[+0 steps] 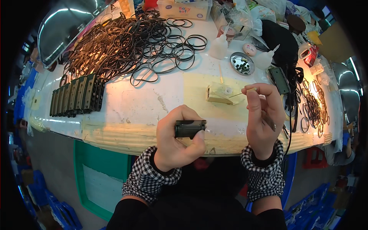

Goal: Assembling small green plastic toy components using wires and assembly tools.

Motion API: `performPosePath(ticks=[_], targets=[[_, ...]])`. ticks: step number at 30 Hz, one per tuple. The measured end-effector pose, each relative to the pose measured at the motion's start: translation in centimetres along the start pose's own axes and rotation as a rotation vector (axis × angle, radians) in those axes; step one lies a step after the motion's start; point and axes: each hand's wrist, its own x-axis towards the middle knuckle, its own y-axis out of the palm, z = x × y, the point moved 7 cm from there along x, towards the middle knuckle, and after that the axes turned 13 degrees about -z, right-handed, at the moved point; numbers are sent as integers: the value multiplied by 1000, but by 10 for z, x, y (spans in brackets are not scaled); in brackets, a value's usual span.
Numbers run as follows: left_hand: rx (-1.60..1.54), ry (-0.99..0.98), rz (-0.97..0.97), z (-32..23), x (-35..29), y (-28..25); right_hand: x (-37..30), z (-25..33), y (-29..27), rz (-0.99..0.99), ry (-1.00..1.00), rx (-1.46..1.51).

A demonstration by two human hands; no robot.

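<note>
My left hand (168, 147) is closed around a short dark green plastic housing (189, 129), held level above the table's front edge. To its right, my right hand (263, 115) pinches a thin needle-like stick (237, 94) between thumb and forefinger, its tip pointing left. A greyish metallic piece (269, 121) also shows against the right palm; its kind is unclear. Just beyond the stick's tip sits a small cream-coloured block (216, 95) with a whitish ring-shaped piece on top. The housing and the stick are apart. Similar dark green housings (76, 96) stand in a row at the left.
Tangled black rubber rings (126, 42) cover the back left, with more rings (314, 103) at the right. A round metal dish (242, 63) holds small green pieces between two white squeeze bottles (218, 48). A green crate (78, 172) lies below the table's left front.
</note>
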Motion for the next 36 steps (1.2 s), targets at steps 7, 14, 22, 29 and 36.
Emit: performPosePath(ticks=[7,14,22,29,36], targets=[[-851,-732,60,35,-4,16,4,-10,14,34,-171,-265],[-1152,-901,176,42,-12,26,2,14,3,-63,-139,-55],[-1168,-902,221,39,-17,32,-24,23,35,177,383,598],[-1158,-906,202,43,-19,28,-27,22,42,203,410,624],[-1158,-907,210,43,-19,29,-26,23,41,214,378,578]])
